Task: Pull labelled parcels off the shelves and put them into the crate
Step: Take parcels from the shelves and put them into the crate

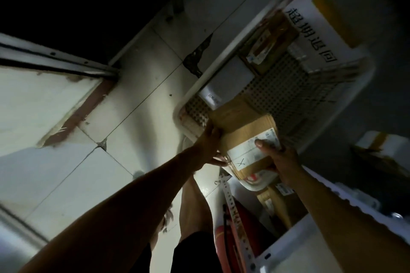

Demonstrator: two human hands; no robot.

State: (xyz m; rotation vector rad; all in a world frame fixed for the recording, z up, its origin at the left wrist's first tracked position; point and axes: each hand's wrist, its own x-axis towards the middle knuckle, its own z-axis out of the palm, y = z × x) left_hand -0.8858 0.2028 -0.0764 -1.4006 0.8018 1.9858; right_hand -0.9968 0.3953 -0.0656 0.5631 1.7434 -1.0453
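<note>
here both hands, left (208, 139) and right (281, 159), grip the parcel (241, 131) over the crate (286, 95) rim.

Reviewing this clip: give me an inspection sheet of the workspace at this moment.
Surface: pale tiled floor, cracked at some joints.
Job's things: cardboard parcel with white label, held over white perforated crate; grey parcel and brown parcel already inside.
Clutter: more boxes on a shelf lower right.
Grippers: left hand grips the parcel's edge; right hand grips its labelled end.
Cables: nothing seen.
Surroundings: dim; perforated shelf upright, red object.
</note>
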